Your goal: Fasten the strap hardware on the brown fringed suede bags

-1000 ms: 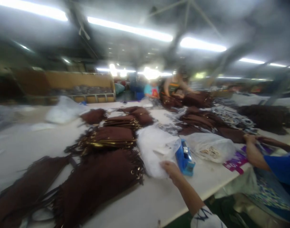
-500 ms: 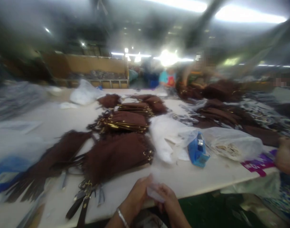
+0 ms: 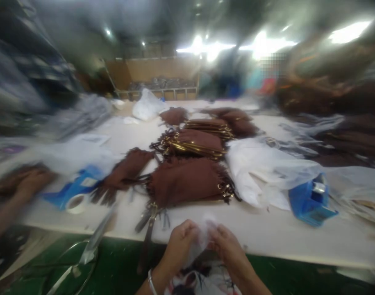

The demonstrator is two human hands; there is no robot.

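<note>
Between my two hands, at the table's near edge, is a small piece of thin, translucent white material (image 3: 201,241), blurred; I cannot tell if it is plastic or paper. My left hand (image 3: 181,241), with a silvery bangle at the wrist, pinches one side of it. My right hand (image 3: 228,246) has its fingers closed on the other side. Just beyond lies a brown fringed bag (image 3: 182,182) with gold-coloured hardware and a dark strap (image 3: 148,237) hanging over the edge. Behind it are stacked brown pouches with gold zips (image 3: 199,143).
On the left are another brown fringed piece (image 3: 128,166), a blue package (image 3: 79,184), a tape roll (image 3: 76,203) and another person's hands (image 3: 33,180). On the right, white plastic sheeting (image 3: 251,176) lies beside a blue tape dispenser (image 3: 310,200). A metal-framed stool (image 3: 93,262) stands at the left.
My view has swung left, bringing another person's hands and the stool into sight. My hands have come closer together at the fingertips around the white piece, which now appears more spread out.
</note>
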